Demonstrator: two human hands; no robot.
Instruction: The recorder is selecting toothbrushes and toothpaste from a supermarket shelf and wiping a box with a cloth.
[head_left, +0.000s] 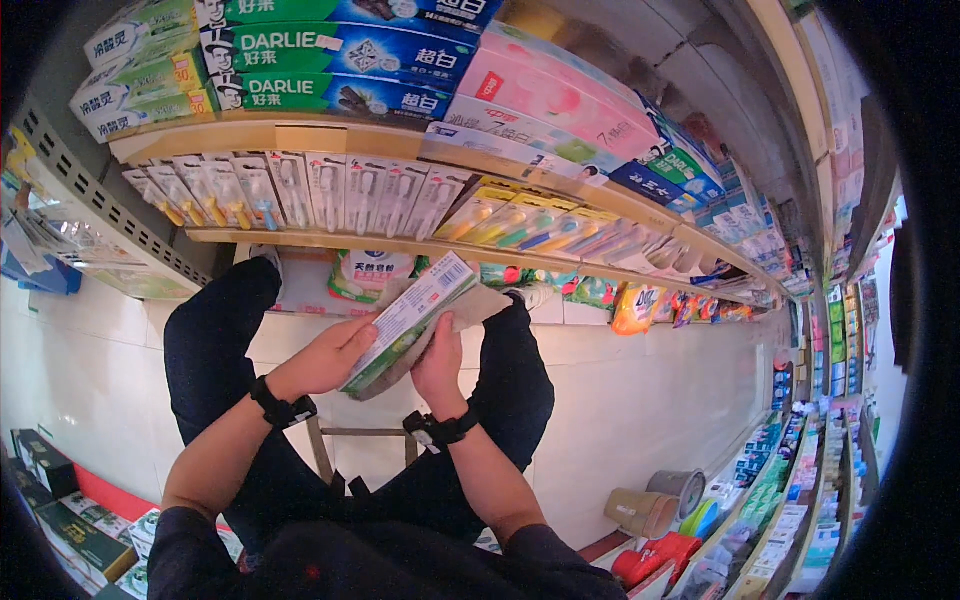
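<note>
A long white and green toothpaste box (411, 319) is tilted in front of me, above my knees. My left hand (330, 355) grips its left side with the thumb on top. A grey-brown cloth (474, 306) lies against the underside and right edge of the box. My right hand (439, 364) holds this cloth to the box, thumb up and the other fingers mostly hidden behind it. Ahead of my hands, packaged toothbrushes (367, 191) stand in a row on a lower shelf. Stacked Darlie toothpaste boxes (330, 56) fill the shelf above.
Bags of washing powder (371, 274) sit under the shelf near my feet. A wooden stool (364, 432) is partly visible between my legs. Waste bins (639, 513) stand at right beside another stocked shelf (780, 487). Dark boxes (82, 536) lie on the left.
</note>
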